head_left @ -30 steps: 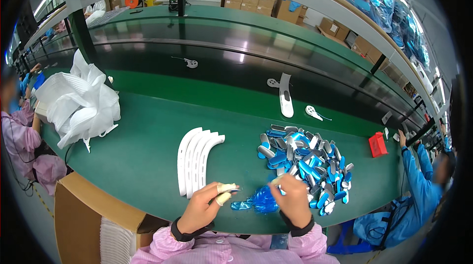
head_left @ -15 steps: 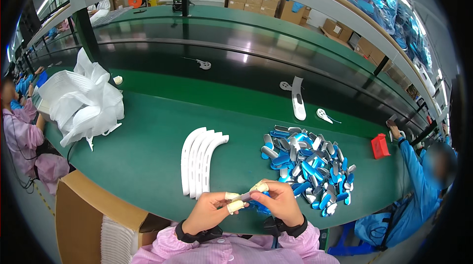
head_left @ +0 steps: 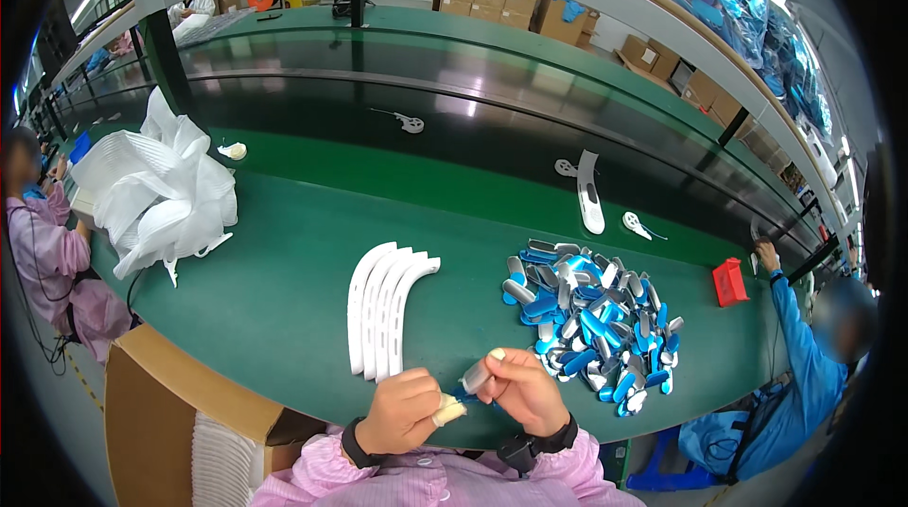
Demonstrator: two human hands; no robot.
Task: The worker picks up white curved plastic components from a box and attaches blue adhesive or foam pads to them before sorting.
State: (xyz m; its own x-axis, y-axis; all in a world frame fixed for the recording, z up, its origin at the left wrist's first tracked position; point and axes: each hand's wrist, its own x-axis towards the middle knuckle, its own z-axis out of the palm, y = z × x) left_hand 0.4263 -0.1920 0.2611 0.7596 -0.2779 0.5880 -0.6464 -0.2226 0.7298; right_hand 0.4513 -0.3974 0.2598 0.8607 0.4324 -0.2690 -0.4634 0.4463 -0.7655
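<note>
My right hand pinches a small oval silver piece between thumb and fingers, tilted up above the table's near edge. Close beside it, my left hand is closed, with yellow covers on its fingertips. A bit of blue film shows between the two hands, at the left fingertips; its far end is partly hidden. Just beyond my left hand, several curved white plastic strips lie side by side. To the right of my hands spreads a pile of silver and blue oval pieces.
Crumpled white foam wrap sits at the left, above an open cardboard box. A dark conveyor belt crosses beyond the table, carrying a white curved part. A red bin stands near a co-worker in blue.
My hands have drawn slightly apart; my left has curled closed, and the silver piece is now raised in my right. Parts on the belt have shifted right.
</note>
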